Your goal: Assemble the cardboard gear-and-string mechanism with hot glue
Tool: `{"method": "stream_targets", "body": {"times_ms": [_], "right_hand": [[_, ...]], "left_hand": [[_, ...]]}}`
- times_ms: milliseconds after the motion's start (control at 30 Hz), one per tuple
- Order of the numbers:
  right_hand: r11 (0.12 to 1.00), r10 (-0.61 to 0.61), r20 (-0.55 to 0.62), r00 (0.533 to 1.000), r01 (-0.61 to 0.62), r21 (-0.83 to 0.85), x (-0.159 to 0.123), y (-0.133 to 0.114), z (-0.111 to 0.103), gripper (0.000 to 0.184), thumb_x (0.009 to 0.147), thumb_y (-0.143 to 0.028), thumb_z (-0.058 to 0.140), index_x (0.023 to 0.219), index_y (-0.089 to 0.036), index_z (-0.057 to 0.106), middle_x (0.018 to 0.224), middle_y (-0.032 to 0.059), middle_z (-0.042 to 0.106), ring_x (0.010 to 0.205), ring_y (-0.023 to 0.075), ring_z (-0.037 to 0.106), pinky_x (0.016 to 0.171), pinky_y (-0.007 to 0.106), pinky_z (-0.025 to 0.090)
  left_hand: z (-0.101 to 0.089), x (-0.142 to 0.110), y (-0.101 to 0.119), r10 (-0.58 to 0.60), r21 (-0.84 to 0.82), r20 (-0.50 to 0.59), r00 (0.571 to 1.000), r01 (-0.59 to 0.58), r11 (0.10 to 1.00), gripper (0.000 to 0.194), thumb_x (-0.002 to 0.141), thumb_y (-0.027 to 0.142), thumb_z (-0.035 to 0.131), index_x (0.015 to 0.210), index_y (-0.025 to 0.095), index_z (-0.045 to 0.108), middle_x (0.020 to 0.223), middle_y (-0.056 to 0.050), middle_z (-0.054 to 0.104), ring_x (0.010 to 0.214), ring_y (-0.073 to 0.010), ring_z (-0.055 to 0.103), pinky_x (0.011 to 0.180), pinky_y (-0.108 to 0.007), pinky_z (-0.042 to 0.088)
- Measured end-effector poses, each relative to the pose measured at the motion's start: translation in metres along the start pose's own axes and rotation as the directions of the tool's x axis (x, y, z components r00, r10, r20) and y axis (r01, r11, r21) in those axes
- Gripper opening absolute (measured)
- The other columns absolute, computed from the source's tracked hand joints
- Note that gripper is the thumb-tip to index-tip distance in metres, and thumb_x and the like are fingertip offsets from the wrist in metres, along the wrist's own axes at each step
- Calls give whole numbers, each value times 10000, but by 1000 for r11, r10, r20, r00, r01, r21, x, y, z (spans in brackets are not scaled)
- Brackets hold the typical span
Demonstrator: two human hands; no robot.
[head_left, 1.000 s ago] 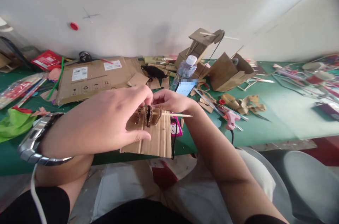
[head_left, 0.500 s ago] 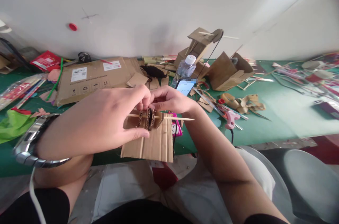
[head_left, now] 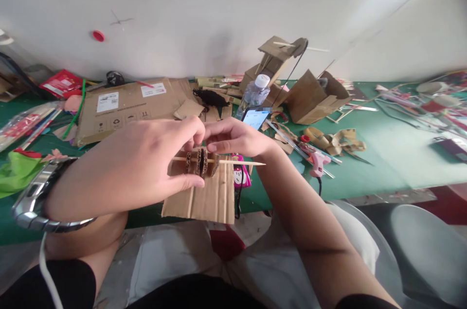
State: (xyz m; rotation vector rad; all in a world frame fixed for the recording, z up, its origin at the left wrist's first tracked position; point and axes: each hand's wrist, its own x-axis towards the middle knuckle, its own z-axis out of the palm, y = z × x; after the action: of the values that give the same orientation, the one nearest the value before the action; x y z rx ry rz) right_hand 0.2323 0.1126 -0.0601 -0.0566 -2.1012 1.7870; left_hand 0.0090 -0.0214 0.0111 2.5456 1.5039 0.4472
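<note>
- Left hand (head_left: 156, 163) is spanning upright brown corrugated-cardboard pieces (head_left: 203, 163) along a pale, pointed wooden skewer (head_left: 243, 163); cannot tell grip.
- Right hand (head_left: 242, 141) is curling close beside; hold hidden.

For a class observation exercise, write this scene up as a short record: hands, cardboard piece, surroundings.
Left hand: watch on wrist; curved around upright pieces, contact unclear
Right hand: fingers bent, next to the left, above the skewer; grip hidden
Skewer: passes through the upright pieces, pointed end to the right
Base: ridged cardboard, beneath the upright pieces
Beyond hands: bottle, lit phone in front of it
Right: pink glue gun
Left: large cardboard with two labels
Table: green
</note>
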Motion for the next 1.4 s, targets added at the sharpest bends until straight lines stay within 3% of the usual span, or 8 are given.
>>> {"method": "stream_targets", "body": {"times_ms": [133, 433, 700, 1400], "right_hand": [[999, -48, -21, 999, 48, -24, 1, -3, 1, 168, 983, -291, 790, 1024, -132, 825, 1114, 96, 791, 1076, 189, 725, 997, 333, 558], [998, 47, -43, 998, -45, 42, 0, -6, 4, 228, 963, -343, 793, 913, -124, 751, 1019, 79, 736, 965, 185, 676, 917, 328, 536], [986, 146, -96, 985, -136, 99, 0, -7, 7, 175, 978, -305, 740, 951, -133, 726, 919, 37, 734, 862, 149, 649, 844, 271, 523], [975, 222, -48, 974, -221, 19, 2, 8, -1, 173, 956, -291, 705, 993, -123, 720, 939, 29, 723, 872, 145, 635, 867, 286, 502]], "left_hand": [[0, 1, 1, 1, 4, 0, 1000, -1, 1000, 421, 825, 517, 834, 1071, 322, 553, 952, -5, 758, 805, -284, 720, 664, -390, 450], [-1, 1, -1, 19, 31, 18, 1000, -20, 999, 354, 849, 579, 796, 984, 318, 598, 907, -10, 757, 798, -285, 712, 664, -407, 444], [-1, 2, 0, 20, 22, 10, 1000, -20, 1000, 354, 843, 578, 803, 976, 317, 606, 896, -8, 749, 786, -283, 701, 664, -408, 439], [-1, 2, -1, 10, 34, 8, 1000, -10, 999, 374, 857, 628, 770, 1006, 320, 618, 925, -23, 755, 815, -297, 709, 674, -412, 453]]}}
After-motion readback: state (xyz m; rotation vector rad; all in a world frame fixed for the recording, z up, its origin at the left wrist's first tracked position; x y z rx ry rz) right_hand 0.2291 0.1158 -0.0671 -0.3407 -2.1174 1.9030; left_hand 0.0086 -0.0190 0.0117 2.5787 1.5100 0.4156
